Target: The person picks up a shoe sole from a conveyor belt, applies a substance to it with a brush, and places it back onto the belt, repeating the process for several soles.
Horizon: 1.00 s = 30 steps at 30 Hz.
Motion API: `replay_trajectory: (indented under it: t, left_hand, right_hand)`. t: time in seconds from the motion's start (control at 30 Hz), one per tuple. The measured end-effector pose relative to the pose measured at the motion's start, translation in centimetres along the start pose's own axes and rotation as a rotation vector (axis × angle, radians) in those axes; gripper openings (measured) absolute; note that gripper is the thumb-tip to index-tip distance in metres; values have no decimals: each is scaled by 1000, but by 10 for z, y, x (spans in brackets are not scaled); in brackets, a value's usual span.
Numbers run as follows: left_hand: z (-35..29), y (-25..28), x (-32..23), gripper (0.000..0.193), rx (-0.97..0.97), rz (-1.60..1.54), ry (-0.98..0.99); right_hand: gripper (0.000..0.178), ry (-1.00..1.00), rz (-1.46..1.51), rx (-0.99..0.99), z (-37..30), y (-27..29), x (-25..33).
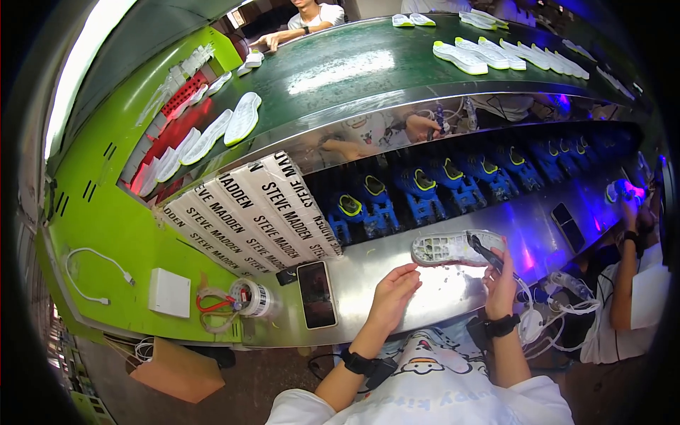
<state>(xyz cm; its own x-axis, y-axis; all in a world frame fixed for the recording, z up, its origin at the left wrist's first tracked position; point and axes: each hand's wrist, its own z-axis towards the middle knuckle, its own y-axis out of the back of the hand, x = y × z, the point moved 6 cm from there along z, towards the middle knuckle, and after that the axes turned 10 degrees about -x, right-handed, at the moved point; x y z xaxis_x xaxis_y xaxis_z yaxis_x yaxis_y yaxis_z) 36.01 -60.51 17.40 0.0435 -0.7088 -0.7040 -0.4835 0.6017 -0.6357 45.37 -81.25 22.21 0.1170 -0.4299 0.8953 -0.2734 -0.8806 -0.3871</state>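
Observation:
A white shoe sole (457, 248) with a grid of hollows hangs over the metal ledge in front of me, its open side up. My right hand (500, 285) is closed around a slim black tool (484, 252), whose tip lies over the sole. The fingers of that hand also reach the sole's right end. Just below the left end, my left hand (397, 289) has its fingers stretched out and close together, with nothing seen in it. Whether those fingertips touch the sole I cannot tell.
Blue shoes (423, 185) on stands fill the trough beyond. White soles (460, 57) lie on the green conveyor (340, 64). To my left are a printed carton (248, 212), a phone (316, 294), a tape roll (256, 299) and red-handled scissors (216, 306). A co-worker's hand (627, 198) works at right.

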Motion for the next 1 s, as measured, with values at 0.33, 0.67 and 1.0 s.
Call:
replay_trajectory:
  t: [0.33, 0.67, 1.0]
  left_hand:
    - [-5, 6, 0, 18, -17, 41, 8]
    - [-8, 18, -2, 21, 74, -125, 60]
    - [-9, -8, -6, 34, 79, 4, 78]
  right_hand:
    - [39, 64, -62, -10, 2, -1, 1]
    - [38, 54, -128, 5, 5, 9, -16]
    - [27, 393, -474, 58, -5, 0, 7]
